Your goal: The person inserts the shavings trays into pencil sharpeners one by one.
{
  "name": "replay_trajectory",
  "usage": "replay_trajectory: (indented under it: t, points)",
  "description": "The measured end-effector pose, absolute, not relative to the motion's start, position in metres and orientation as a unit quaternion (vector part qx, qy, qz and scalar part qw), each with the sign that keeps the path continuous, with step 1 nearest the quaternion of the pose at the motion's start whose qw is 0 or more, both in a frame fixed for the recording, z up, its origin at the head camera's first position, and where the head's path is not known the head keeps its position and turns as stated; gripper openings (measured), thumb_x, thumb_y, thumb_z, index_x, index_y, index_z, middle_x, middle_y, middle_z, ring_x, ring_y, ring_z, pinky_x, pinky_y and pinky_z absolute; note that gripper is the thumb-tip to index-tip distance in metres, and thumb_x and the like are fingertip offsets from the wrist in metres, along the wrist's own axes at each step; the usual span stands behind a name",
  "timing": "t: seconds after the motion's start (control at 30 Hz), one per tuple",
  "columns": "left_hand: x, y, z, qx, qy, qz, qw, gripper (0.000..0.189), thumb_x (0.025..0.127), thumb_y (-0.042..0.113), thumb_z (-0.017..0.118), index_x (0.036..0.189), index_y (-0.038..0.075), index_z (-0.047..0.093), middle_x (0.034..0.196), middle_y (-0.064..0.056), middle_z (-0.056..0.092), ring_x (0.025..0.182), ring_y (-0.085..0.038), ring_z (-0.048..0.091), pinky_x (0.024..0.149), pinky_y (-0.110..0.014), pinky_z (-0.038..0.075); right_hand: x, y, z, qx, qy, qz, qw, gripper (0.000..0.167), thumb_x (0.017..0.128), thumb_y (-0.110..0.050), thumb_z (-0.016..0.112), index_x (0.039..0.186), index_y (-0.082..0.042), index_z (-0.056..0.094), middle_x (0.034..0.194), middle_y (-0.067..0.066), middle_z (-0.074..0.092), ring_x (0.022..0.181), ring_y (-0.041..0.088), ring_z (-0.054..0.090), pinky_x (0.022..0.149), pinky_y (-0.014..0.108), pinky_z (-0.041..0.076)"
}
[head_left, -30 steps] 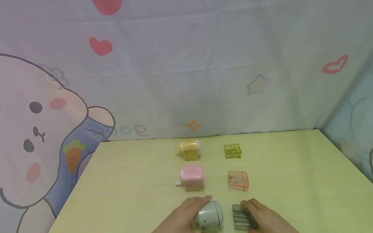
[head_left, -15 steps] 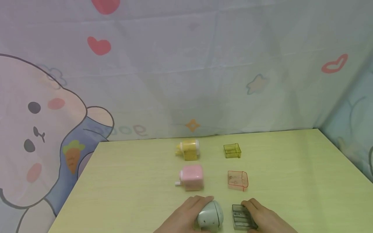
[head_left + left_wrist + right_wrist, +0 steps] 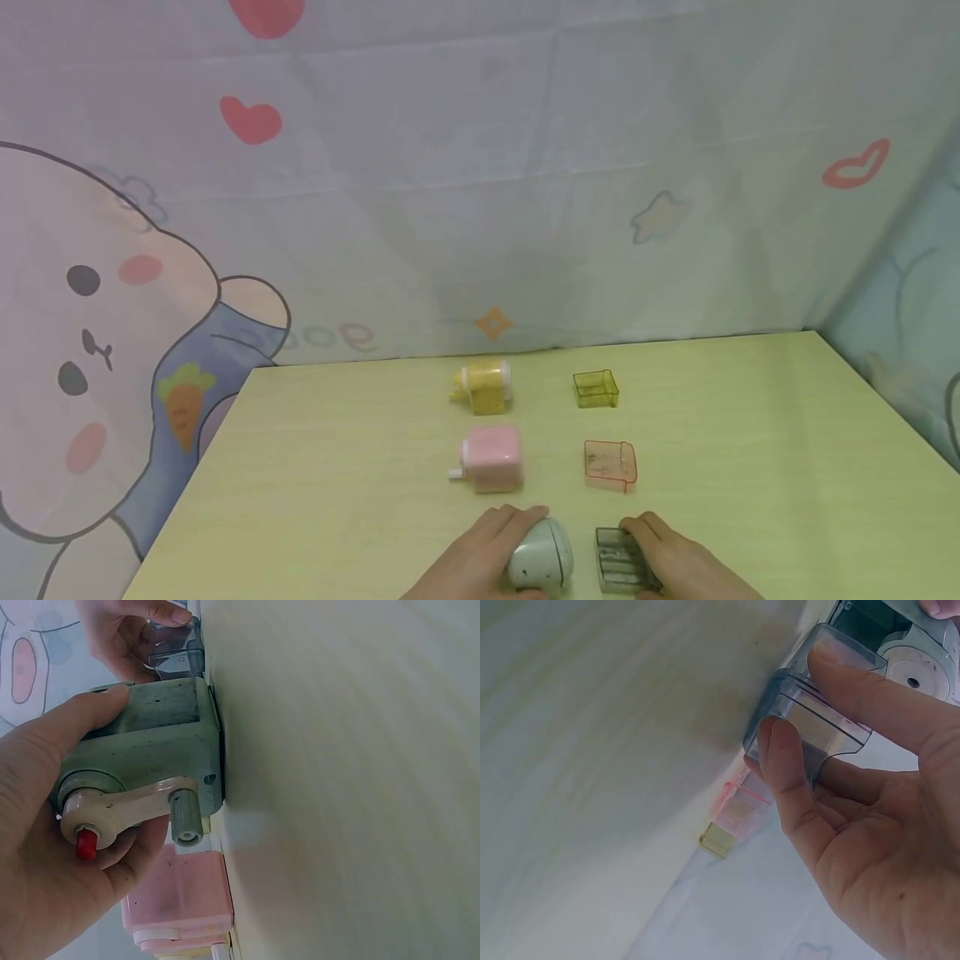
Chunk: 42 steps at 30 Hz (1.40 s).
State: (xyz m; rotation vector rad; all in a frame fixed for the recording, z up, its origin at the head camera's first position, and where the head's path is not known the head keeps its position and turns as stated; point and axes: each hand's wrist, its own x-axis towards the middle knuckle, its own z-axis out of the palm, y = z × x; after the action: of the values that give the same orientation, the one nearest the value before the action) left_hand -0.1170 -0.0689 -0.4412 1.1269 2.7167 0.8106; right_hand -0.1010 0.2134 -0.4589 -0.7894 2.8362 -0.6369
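My left hand (image 3: 480, 557) grips a pale green hand-crank pencil sharpener (image 3: 538, 557) at the front of the table. In the left wrist view, the thumb lies on the sharpener's body (image 3: 157, 754) and fingers curl beneath. Its beige crank (image 3: 142, 806), with a red tip at the hub, faces that wrist camera. To the right, my right hand (image 3: 678, 565) holds a clear grey shavings drawer (image 3: 621, 560). The right wrist view shows thumb and fingers pinching the drawer (image 3: 817, 712) by opposite sides. A small gap separates drawer and sharpener.
Behind stand a pink sharpener (image 3: 493, 458) and a yellow sharpener (image 3: 487, 387), cranks facing left. A clear pink drawer (image 3: 611, 465) and a yellow drawer (image 3: 597, 389) lie to their right on the pale table (image 3: 322, 467). A printed cloth (image 3: 480, 183) hangs along the back edge.
My left hand has closed in slightly around the green sharpener, and its crank side is now covered in the head view. The right hand and drawer hold their place.
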Motion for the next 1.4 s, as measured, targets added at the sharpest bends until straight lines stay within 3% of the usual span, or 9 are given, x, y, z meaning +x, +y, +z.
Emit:
replay_trajectory:
  t: [0.47,0.73,1.4]
  points:
    - [-0.116,-0.078,-0.449,0.391,0.875,0.286,0.016,0.076,0.080,0.036,0.076,0.142,0.013,0.039,0.120,0.002,0.056,0.104,-0.005,0.048,0.084,-0.021,0.049,-0.104,0.203,-0.455,-0.248,0.942,-0.213,0.080,0.063,0.068,-0.010,0.083,0.120,0.003,0.050,0.113,0.006,0.054,0.085,0.010,0.054,0.071,0.028,0.053]
    - [-0.116,-0.074,-0.452,0.376,0.871,0.314,0.036,0.075,0.079,0.032,0.077,0.142,0.016,0.038,0.120,0.002,0.055,0.105,-0.005,0.047,0.083,-0.020,0.047,-0.104,0.197,-0.455,-0.277,0.937,-0.203,0.060,0.062,0.067,-0.009,0.083,0.118,0.002,0.050,0.112,0.004,0.053,0.085,0.012,0.055,0.073,0.028,0.053]
    - [-0.120,-0.071,-0.454,0.421,0.862,0.284,-0.017,0.072,0.082,0.032,0.075,0.141,0.014,0.037,0.119,0.001,0.055,0.104,-0.007,0.048,0.085,-0.017,0.046,-0.101,0.189,-0.461,-0.300,0.932,-0.205,0.025,0.062,0.067,-0.010,0.083,0.118,0.003,0.050,0.108,0.006,0.053,0.081,0.012,0.055,0.068,0.028,0.052]
